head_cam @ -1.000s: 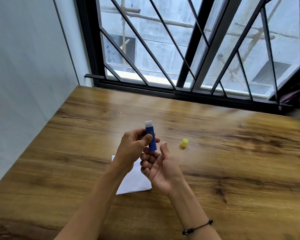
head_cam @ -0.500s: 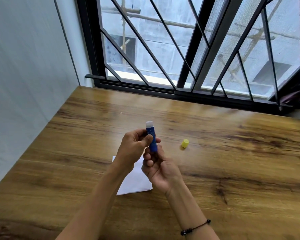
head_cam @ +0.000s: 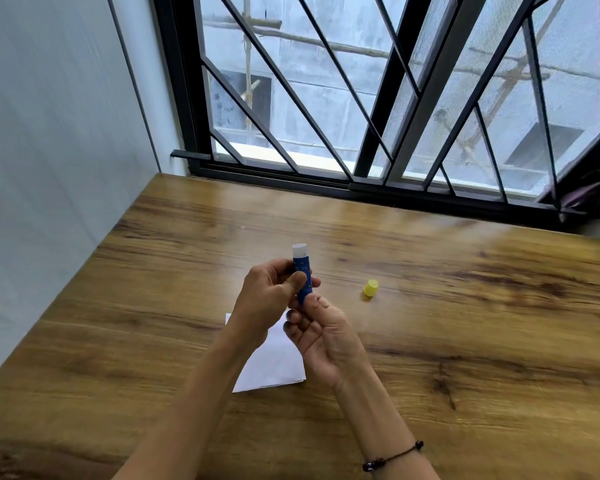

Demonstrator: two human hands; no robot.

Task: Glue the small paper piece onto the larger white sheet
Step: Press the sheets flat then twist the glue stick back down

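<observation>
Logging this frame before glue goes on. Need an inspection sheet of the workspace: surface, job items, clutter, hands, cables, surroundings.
Surface: wooden table, brown grain, dry as far as visible.
Job's things: glue stick, blue body, uncapped, white tip up, held above the table. Yellow cap on the table to its right, apart from the hands. White sheet flat under the hands, partly hidden. Small paper piece: not seen.
Clutter: nothing seen.
Grippers: left hand shut on the glue stick's body; right hand at its base, fingers curled, bracelet on the wrist.
Cables: nothing seen.
Surroundings: barred window behind the table; plain wall to the left.
</observation>
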